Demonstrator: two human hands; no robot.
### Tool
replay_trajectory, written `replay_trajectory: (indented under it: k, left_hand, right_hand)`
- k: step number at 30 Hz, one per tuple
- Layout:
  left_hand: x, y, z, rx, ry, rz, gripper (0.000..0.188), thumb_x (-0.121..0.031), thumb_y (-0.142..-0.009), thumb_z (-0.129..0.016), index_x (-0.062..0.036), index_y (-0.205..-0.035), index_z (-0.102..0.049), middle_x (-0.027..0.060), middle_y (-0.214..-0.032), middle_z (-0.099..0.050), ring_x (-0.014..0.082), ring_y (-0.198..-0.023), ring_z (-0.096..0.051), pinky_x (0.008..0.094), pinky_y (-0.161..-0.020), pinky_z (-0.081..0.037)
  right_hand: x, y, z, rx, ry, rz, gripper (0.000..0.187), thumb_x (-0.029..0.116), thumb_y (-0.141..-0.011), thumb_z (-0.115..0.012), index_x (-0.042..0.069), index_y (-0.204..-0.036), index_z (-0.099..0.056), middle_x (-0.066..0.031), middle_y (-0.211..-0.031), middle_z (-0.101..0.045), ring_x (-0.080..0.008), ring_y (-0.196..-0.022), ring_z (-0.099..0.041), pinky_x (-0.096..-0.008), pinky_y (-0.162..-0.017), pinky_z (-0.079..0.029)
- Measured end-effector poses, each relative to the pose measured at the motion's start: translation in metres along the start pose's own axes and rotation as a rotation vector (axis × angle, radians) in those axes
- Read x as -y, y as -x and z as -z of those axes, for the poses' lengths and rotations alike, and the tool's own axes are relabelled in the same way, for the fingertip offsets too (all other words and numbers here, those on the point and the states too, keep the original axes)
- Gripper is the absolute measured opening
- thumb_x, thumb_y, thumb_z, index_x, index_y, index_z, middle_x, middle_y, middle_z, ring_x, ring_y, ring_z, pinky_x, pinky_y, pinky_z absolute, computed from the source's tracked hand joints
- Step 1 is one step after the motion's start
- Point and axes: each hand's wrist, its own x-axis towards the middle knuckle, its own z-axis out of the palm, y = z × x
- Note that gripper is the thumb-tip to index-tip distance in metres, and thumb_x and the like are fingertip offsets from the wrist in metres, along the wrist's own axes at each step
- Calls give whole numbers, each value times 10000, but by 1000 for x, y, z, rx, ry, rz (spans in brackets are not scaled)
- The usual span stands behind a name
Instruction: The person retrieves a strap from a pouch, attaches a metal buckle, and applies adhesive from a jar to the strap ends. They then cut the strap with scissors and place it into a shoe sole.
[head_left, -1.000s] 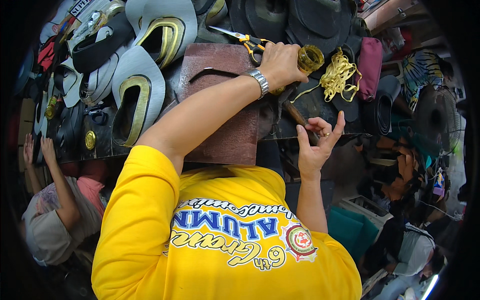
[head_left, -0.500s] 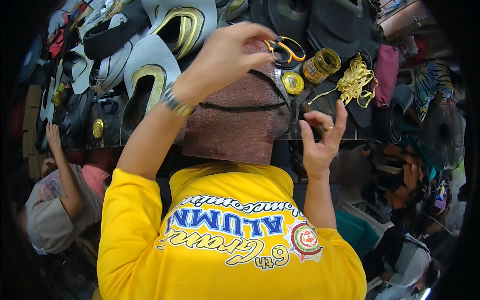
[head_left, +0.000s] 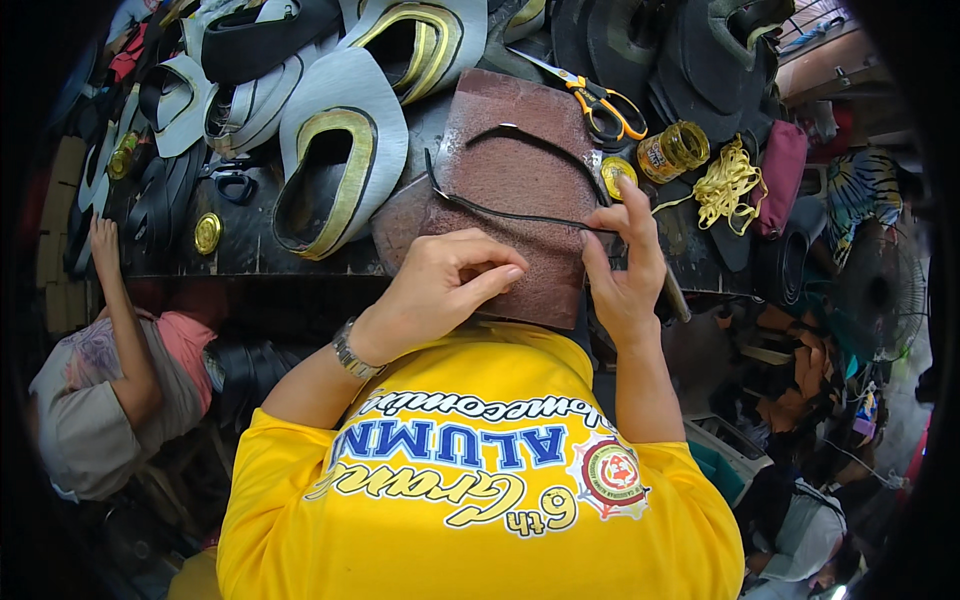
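Note:
A reddish-brown rough-surfaced board (head_left: 520,180) lies tilted in front of me, overlapping the table edge. A thin black strap (head_left: 500,211) loops across it. My right hand (head_left: 630,265) pinches the strap between thumb and index finger at the board's right side. My left hand (head_left: 445,285) is over the board's near left part, its thumb and fingertips pressed together; whatever may be between them is too small to make out. Scissors with orange and black handles (head_left: 610,110) rest past the board's far right corner, blades pointing away to the left.
Beyond my right hand are a glue jar (head_left: 672,152), its yellow lid (head_left: 618,175), a yellow lace bundle (head_left: 730,185) and a maroon pouch (head_left: 780,178). Grey and black cut-out pieces (head_left: 345,150) cover the table's left. A grey bar (head_left: 676,292) projects beside my right wrist. Another person's hand (head_left: 104,240) reaches in at left.
My left hand has left the scissors and come back toward me over the board. My right hand has moved in and taken the strap's end. The view has shifted slightly.

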Motion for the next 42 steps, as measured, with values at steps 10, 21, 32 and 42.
replay_trajectory:
  k: [10, 21, 32, 42]
  left_hand:
    - [12, -19, -18, 4, 694, 105, 348, -162, -1045, -571, 48, -1320, -612, 138, -1112, -713, 152, -954, -703, 289, -840, -589]
    - [21, -28, -1, -94, 780, 145, 343, -142, -1032, -593, 12, -1338, -614, 108, -1111, -714, 129, -965, -691, 267, -823, -582]
    - [24, -35, 4, -106, 926, 138, 106, -169, -991, -676, -76, -1010, -628, 55, -916, -715, 128, -797, -722, 232, -699, -592]
    - [23, -26, -5, -79, 873, 120, 176, -145, -1009, -642, -38, -1148, -650, 89, -964, -724, 143, -832, -727, 252, -738, -601]
  right_hand:
    - [24, 9, -11, -123, -104, 344, 540, -156, -724, -734, 38, -1214, -616, -111, -924, -692, -274, -782, -624, -393, -711, -517]
    - [33, 21, -21, 69, -150, 237, 826, -188, -751, -708, 95, -1460, -395, -123, -951, -669, -233, -816, -639, -323, -708, -535]
    - [38, 13, -19, -168, -1159, -753, 856, -79, -880, -670, 125, -1585, -228, -63, -894, -641, -118, -775, -632, -258, -740, -553]
    - [37, 18, -25, -176, -1076, -663, 864, -90, -872, -684, 123, -1579, -234, -62, -900, -646, -115, -814, -633, -247, -763, -537]
